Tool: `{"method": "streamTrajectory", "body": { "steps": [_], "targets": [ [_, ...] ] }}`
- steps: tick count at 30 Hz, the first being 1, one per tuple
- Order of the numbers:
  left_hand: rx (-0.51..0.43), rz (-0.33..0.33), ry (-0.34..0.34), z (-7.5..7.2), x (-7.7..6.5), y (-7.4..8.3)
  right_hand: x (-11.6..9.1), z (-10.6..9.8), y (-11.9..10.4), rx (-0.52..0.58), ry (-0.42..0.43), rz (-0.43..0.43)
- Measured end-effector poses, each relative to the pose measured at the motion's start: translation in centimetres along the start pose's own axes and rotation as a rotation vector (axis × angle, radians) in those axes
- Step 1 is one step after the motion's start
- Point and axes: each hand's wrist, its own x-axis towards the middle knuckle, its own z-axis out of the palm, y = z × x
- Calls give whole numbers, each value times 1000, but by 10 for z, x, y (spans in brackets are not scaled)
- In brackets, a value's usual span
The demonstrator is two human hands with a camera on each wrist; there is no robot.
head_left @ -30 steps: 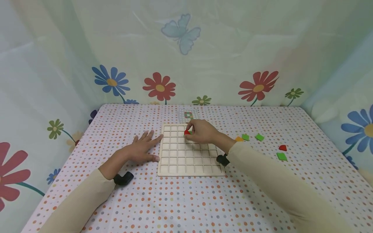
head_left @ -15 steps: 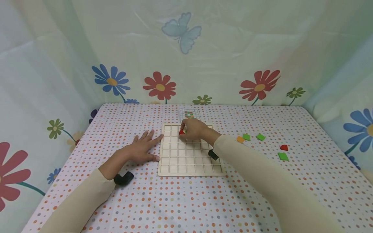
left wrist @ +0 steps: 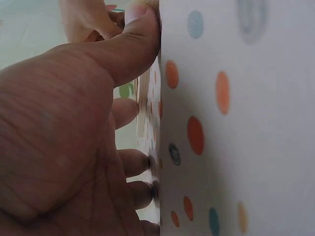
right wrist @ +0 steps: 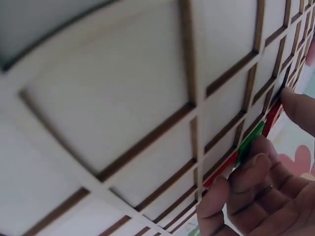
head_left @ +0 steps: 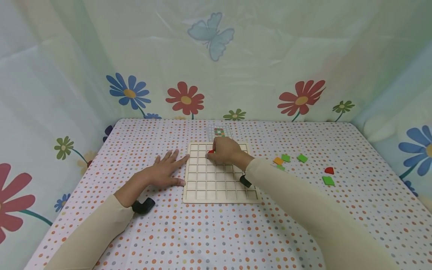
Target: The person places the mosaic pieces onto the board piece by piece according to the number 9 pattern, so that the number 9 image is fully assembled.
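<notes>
The wooden grid board (head_left: 221,187) lies on the dotted tablecloth. My left hand (head_left: 163,172) rests on the cloth with fingers spread, thumb and index finger at the board's left edge. Over the upper part of the board, my right hand (head_left: 227,150) has curled fingers and holds a red tile (head_left: 210,152) low at a cell between thumb and fingers. In the right wrist view, the thumb (right wrist: 298,108) is at that red tile (right wrist: 272,117). Beside it lie a green tile (right wrist: 250,142) and another red tile (right wrist: 222,169), partly hidden by fingers.
Behind the board lies a pattern sheet (head_left: 212,129) with a grid and coloured squares. To the right, an orange tile (head_left: 278,161) and green tiles (head_left: 302,158) lie on the cloth. Further right are a red rounded tile (head_left: 329,170) and a green tile (head_left: 328,180).
My right hand has moved a little left with the red tile and lowered it to the board. A green tile by the orange one now shows past the right sleeve. The left hand stays put.
</notes>
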Motion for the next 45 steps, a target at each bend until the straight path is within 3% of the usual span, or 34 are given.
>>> {"method": "streamTrajectory", "body": {
  "steps": [6, 11, 19, 27, 32, 37, 45],
  "targets": [
    [-7, 3, -6, 2, 0, -3, 1, -3, 1, 1, -23, 10],
    [-9, 25, 11, 2, 0, -3, -9, -22, 8, 73, 9, 15],
    [-6, 34, 3, -2, -1, -2, -59, -41, 47, 194, 95, -13],
    [-5, 22, 0, -3, -1, -4, -114, -28, 102, 182, 127, 18],
    [-7, 8, -5, -2, 1, -3, -139, -23, 125, 155, 136, 64],
    [-1, -3, -7, -4, 1, -2, -151, -16, 133, 88, 144, 123],
    [-4, -1, -12, -2, 2, -3, -153, -10, 137, 44, 133, 216]
  ]
}}
